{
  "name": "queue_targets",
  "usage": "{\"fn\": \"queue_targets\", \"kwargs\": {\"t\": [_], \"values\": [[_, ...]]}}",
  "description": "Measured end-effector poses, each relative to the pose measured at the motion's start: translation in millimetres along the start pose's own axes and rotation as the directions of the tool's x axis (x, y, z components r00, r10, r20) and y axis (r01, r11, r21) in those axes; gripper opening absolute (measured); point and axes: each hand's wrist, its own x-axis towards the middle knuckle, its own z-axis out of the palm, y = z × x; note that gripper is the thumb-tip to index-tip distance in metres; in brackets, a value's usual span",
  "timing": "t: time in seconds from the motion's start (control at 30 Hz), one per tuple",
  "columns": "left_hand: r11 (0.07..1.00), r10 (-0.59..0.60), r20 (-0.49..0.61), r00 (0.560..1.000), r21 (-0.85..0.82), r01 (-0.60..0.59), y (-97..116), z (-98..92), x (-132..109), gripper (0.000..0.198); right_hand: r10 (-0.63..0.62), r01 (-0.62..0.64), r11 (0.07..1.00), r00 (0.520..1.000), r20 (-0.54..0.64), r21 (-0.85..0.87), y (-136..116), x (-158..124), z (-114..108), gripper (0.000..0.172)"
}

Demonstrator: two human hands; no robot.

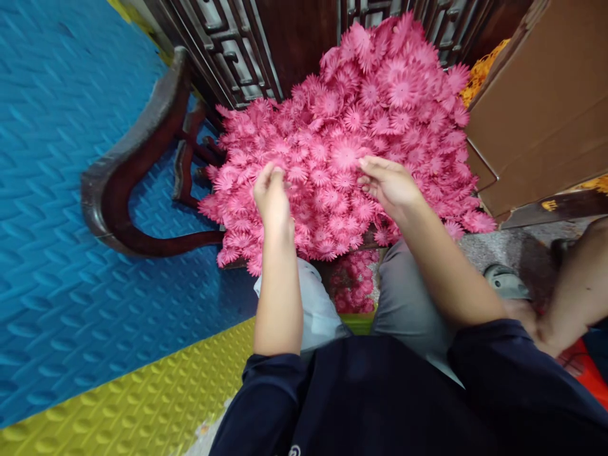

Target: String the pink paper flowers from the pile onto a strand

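From the head camera, a heap of pink paper flowers [342, 139] covers the seat of a dark wooden chair [126, 177], right in front of the person's knees. The left hand [272, 197] rests on the heap with its fingertips bunched together; I cannot tell whether they pinch a flower. The right hand [387, 185] lies half spread, its fingers touching the blooms. Blue floor mat [57, 190] and yellow floor mat [142, 399] lie to the left, a carved wooden screen [237, 44] stands behind, and a cardboard box [536, 107] is on the right.
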Motion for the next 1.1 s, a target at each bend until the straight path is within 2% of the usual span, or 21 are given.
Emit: {"fn": "queue_targets", "kwargs": {"t": [0.07, 0.1, 0.17, 0.23, 0.37, 0.53, 0.63, 0.7, 0.87, 1.03, 1.1], "values": [[0.993, 0.107, 0.076, 0.991, 0.044, -0.111, -6.7, 6.1, -9.0, 0.016, 0.026, -0.027, 0.999, 0.999, 0.029, 0.037, 3.5, -5.5, 7.4, 0.006], [0.979, 0.186, 0.136, 0.973, 0.063, -0.196, -8.2, 9.1, -14.8, 0.016, 0.025, -0.027, 0.999, 0.999, 0.044, 0.042, 5.3, -7.4, 10.2, 0.007], [0.929, 0.325, 0.254, 0.911, 0.093, -0.358, -7.7, 13.7, -26.2, 0.014, 0.006, -0.007, 1.0, 0.998, 0.067, 0.02, 8.3, -9.1, 13.5, 0.012], [0.892, 0.378, 0.35, 0.857, 0.109, -0.438, -5.5, 16.5, -34.5, 0.012, -0.015, 0.018, 1.0, 0.996, 0.091, -0.024, 10.0, -9.1, 14.0, 0.019], [0.912, 0.314, 0.466, 0.827, 0.093, -0.399, -5.2, 19.1, -39.3, 0.007, -0.026, 0.034, 0.998, 0.99, 0.135, -0.053, 11.2, -8.1, 11.2, 0.031], [0.887, 0.35, 0.477, 0.806, 0.109, -0.45, -5.0, 19.2, -39.4, 0.002, -0.008, 0.015, 0.999, 0.979, 0.206, -0.033, 11.8, -8.1, 8.8, 0.035], [0.893, 0.346, 0.489, 0.8, 0.09, -0.442, -2.5, 18.6, -40.5, 0.002, 0.013, -0.008, 1.0, 0.973, 0.232, -0.019, 11.4, -8.2, 8.6, 0.04], [0.918, 0.315, 0.496, 0.809, 0.056, -0.392, -1.9, 18.8, -40.8, 0.002, 0.021, -0.018, 1.0, 0.967, 0.255, -0.011, 10.9, -8.1, 8.5, 0.042], [0.993, 0.103, 0.543, 0.833, -0.011, -0.115, -3.1, 21.1, -40.7, 0.009, 0.023, -0.009, 0.999, 0.963, 0.27, -0.054, 10.5, -7.5, 8.0, 0.036], [0.992, 0.103, 0.557, 0.824, 0.009, -0.13, -2.8, 20.3, -39.8, 0.004, 0.01, 0.003, 0.999, 0.963, 0.269, -0.051, 9.9, -8.3, 8.1, 0.042], [0.986, 0.127, 0.564, 0.816, 0.017, -0.165, -3.6, 19.4, -39.3, 0.012, -0.001, 0.015, 0.999, 0.965, 0.261, -0.052, 8.8, -9.2, 8.2, 0.044]]}}
